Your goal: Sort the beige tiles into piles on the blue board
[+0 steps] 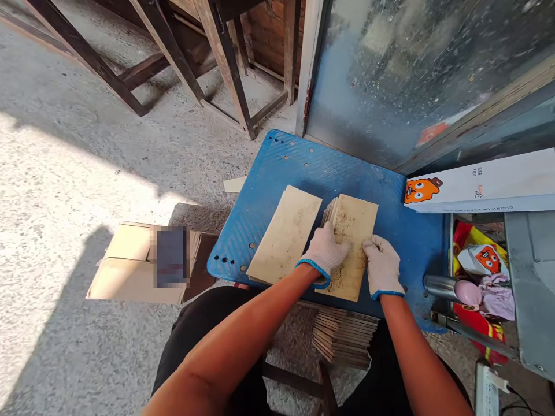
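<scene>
Both hands wear pale knit gloves with blue cuffs. My left hand (pixel 327 251) lies over the left side of a stack of tan rectangular sheets (pixel 358 216), thumb across the smudged top face and fingers at the fanned left edge. At the stack's right edge, my right hand (pixel 384 264) is closed, thumb and fingertips pinching the border. Beside it on the left rests another pile of tan sheets (pixel 286 234), untouched. Both piles lie on a blue plastic tabletop (pixel 359 167). Below the near edge, between my legs, many layered brown edges (pixel 347 338) show.
A white box (pixel 485 182) with an orange cartoon figure lies right of the tabletop. Under it an open drawer holds a metal cylinder (pixel 440 286) and wrappers. A cardboard box (pixel 125 260) stands on the floor at left. Wooden legs (pixel 229 75) and a glass panel (pixel 390 86) stand behind.
</scene>
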Demonstrator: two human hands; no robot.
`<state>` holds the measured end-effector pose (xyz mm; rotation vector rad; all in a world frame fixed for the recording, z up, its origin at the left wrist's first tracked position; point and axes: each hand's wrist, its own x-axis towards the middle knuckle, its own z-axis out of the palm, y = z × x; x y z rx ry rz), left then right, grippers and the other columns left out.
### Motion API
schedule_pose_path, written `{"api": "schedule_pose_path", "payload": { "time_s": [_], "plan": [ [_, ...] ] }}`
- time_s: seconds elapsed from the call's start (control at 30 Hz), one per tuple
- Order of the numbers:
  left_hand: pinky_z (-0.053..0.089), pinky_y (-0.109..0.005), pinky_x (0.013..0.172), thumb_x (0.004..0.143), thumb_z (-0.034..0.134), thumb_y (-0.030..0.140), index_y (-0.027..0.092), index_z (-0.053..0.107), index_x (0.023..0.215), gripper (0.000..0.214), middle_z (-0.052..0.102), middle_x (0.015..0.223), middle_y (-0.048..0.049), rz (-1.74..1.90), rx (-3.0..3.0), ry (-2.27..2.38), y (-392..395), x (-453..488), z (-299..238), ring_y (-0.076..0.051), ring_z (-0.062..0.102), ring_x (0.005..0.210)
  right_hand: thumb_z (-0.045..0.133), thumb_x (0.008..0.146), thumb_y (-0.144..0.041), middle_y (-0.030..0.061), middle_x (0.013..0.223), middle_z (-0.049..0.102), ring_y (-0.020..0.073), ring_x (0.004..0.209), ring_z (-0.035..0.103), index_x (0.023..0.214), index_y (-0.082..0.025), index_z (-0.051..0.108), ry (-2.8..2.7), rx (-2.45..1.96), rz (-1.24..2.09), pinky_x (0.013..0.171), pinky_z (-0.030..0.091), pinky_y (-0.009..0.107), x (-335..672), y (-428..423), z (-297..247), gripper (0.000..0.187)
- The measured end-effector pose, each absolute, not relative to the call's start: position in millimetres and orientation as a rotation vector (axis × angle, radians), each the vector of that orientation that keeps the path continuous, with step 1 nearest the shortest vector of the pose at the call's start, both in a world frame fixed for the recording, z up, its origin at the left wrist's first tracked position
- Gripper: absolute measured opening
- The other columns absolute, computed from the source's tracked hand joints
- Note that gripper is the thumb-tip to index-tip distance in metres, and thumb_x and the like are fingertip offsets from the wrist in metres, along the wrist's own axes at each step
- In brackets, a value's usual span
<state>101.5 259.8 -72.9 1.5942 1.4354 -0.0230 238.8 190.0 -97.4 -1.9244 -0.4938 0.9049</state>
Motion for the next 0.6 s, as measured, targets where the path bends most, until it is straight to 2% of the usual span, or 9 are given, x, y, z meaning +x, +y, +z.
{"api": "schedule_pose_path", "payload": {
  "time_s": [0.1, 0.23, 0.4, 0.6],
  "plan": [
    [0.050, -0.033, 0.085, 0.085, 0.059, 0.044, 0.016, 0.052, 0.118, 0.044, 0.060, 0.116, -0.0158, -0.094, 1.708, 1.424, 266, 103, -82, -0.027, 0.064, 0.103, 0.062, 0.067, -0.045, 0.0017, 0.079, 0.068, 0.0163, 0.071, 0.055, 0.088, -0.016, 0.071, -0.574, -2.056, 0.877, 0.062, 0.043, 0.027, 240, 190, -105, 0.037],
    [0.050, -0.034, 0.086, 0.083, 0.061, 0.047, 0.016, 0.051, 0.120, 0.049, 0.058, 0.116, -0.0165, -0.153, 1.761, 1.431, 269, 107, -90, -0.028, 0.063, 0.105, 0.053, 0.075, -0.045, 0.0008, 0.078, 0.067, 0.0170, 0.069, 0.054, 0.089, -0.018, 0.072, -0.726, -2.242, 0.843, 0.062, 0.039, 0.027, 246, 191, -115, 0.036],
    [0.050, -0.036, 0.087, 0.082, 0.061, 0.049, 0.018, 0.052, 0.120, 0.051, 0.056, 0.118, -0.0166, -0.187, 1.709, 1.446, 270, 110, -91, -0.030, 0.063, 0.106, 0.049, 0.078, -0.041, 0.0036, 0.091, 0.072, 0.0216, 0.080, 0.059, 0.098, -0.021, 0.074, -0.804, -2.360, 0.793, 0.069, 0.041, 0.029, 248, 197, -115, 0.038],
    [0.049, -0.036, 0.088, 0.081, 0.063, 0.047, 0.017, 0.054, 0.116, 0.047, 0.056, 0.117, -0.0157, -0.132, 1.735, 1.446, 272, 111, -91, -0.029, 0.061, 0.109, 0.047, 0.082, -0.039, 0.0029, 0.096, 0.073, 0.0228, 0.088, 0.060, 0.096, -0.024, 0.074, -0.920, -2.424, 0.795, 0.074, 0.043, 0.031, 245, 198, -112, 0.034]
  ]
}}
